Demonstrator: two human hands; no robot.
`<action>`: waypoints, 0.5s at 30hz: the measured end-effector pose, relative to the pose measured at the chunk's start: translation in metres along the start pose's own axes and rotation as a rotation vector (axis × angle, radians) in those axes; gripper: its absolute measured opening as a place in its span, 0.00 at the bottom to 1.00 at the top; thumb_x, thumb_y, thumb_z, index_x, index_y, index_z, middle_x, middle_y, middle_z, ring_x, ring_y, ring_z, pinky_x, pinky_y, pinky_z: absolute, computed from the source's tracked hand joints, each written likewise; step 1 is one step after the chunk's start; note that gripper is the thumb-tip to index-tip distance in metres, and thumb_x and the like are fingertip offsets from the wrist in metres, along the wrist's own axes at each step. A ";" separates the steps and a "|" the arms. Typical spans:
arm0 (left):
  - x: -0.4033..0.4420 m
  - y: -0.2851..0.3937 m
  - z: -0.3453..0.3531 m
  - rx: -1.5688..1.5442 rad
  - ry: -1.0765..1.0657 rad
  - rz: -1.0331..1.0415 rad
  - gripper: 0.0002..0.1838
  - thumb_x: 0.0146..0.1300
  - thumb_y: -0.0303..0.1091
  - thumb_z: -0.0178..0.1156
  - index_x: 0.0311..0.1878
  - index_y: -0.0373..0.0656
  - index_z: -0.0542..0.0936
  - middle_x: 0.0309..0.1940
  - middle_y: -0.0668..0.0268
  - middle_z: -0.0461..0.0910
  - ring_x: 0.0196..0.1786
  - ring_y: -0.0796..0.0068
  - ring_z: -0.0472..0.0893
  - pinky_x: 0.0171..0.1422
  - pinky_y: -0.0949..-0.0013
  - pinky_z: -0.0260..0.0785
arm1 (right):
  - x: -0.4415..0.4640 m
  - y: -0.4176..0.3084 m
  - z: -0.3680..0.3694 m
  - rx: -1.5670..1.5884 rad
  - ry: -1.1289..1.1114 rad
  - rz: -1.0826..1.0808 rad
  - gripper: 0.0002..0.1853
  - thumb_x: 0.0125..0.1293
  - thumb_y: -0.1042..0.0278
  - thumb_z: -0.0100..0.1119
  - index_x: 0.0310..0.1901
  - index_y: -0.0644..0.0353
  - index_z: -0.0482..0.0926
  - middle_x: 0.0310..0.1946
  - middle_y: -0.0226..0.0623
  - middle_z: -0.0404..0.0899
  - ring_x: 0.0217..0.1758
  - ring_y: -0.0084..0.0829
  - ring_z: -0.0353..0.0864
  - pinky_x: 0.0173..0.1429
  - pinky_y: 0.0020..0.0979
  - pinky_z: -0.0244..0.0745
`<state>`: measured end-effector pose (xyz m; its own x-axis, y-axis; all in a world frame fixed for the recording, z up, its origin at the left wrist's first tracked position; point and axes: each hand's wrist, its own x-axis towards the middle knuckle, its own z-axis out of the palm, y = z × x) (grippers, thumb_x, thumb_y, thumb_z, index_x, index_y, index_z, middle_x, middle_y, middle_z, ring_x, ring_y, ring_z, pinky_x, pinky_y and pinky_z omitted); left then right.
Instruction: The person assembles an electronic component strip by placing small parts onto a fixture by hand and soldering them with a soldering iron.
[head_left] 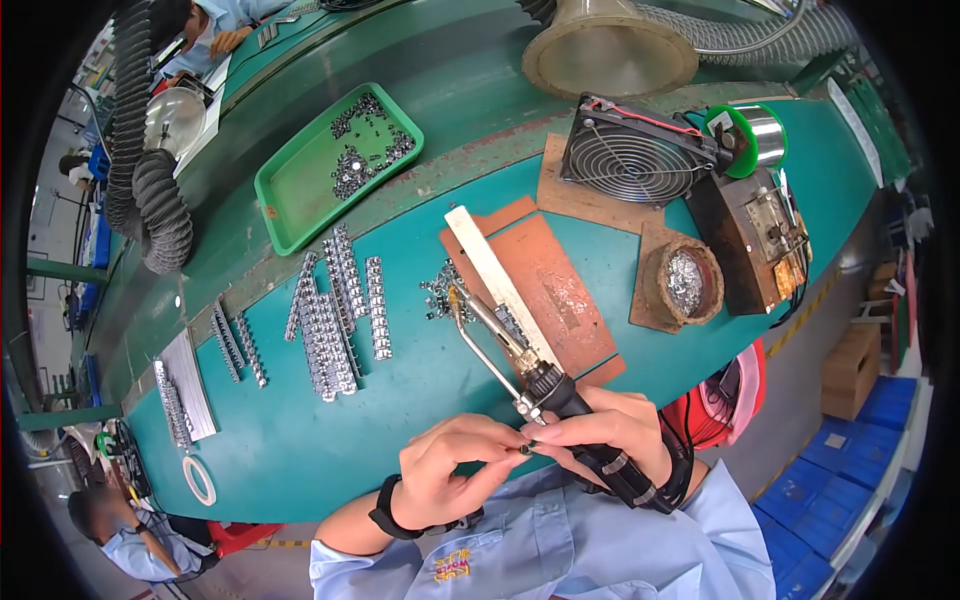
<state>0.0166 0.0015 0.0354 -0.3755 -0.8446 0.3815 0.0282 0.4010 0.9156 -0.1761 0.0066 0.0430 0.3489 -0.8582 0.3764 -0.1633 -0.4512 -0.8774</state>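
Observation:
My right hand (628, 432) is wrapped round the black handle of a soldering iron (555, 390) with a thin metal feed tube along its side. The iron points up and left, its tip over a pile of small metal parts (440, 290). My left hand (452, 470) is closed in a pinch on a tiny dark part (526, 449), with my right fingertips touching it too. Under the iron lie a pale wooden strip (490, 270) with small parts along it and a reddish-brown board (560, 290).
Rows of metal parts (325, 340) lie left on the green mat. Beyond is a green tray (290, 210) of small parts. To the right stand a fan (635, 160), a round pot (685, 285) and a solder spool (760, 138). A fume hood (610, 55) hangs above. Other people sit nearby.

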 end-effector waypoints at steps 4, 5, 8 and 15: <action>-0.002 0.000 0.001 -0.028 0.026 -0.014 0.11 0.47 0.16 0.61 0.32 0.37 0.71 0.30 0.56 0.78 0.30 0.68 0.80 0.31 0.72 0.72 | -0.003 -0.001 0.001 -0.027 -0.018 0.000 0.21 0.45 0.82 0.65 0.43 0.59 0.73 0.32 0.41 0.79 0.33 0.32 0.81 0.34 0.25 0.75; -0.002 0.000 0.002 -0.028 0.027 -0.014 0.11 0.47 0.16 0.61 0.32 0.37 0.71 0.30 0.56 0.78 0.30 0.68 0.80 0.31 0.72 0.72 | -0.004 -0.002 0.001 -0.035 -0.019 0.004 0.21 0.45 0.83 0.65 0.43 0.58 0.73 0.32 0.41 0.79 0.34 0.32 0.81 0.34 0.25 0.75; -0.003 0.000 0.003 -0.070 0.053 -0.031 0.11 0.48 0.15 0.61 0.31 0.38 0.70 0.30 0.55 0.78 0.31 0.69 0.80 0.31 0.73 0.73 | -0.006 -0.001 0.001 -0.011 -0.030 0.030 0.21 0.45 0.84 0.65 0.43 0.58 0.74 0.32 0.40 0.79 0.33 0.31 0.81 0.35 0.24 0.75; -0.002 -0.001 0.003 -0.079 0.059 -0.030 0.12 0.48 0.14 0.60 0.29 0.38 0.68 0.30 0.55 0.78 0.32 0.69 0.80 0.31 0.72 0.73 | -0.004 -0.001 0.000 0.038 -0.039 0.074 0.21 0.45 0.84 0.63 0.43 0.57 0.76 0.31 0.39 0.78 0.33 0.30 0.81 0.34 0.22 0.74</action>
<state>0.0146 0.0043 0.0337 -0.3218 -0.8764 0.3584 0.0915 0.3480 0.9330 -0.1777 0.0108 0.0428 0.3731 -0.8783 0.2991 -0.1553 -0.3769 -0.9131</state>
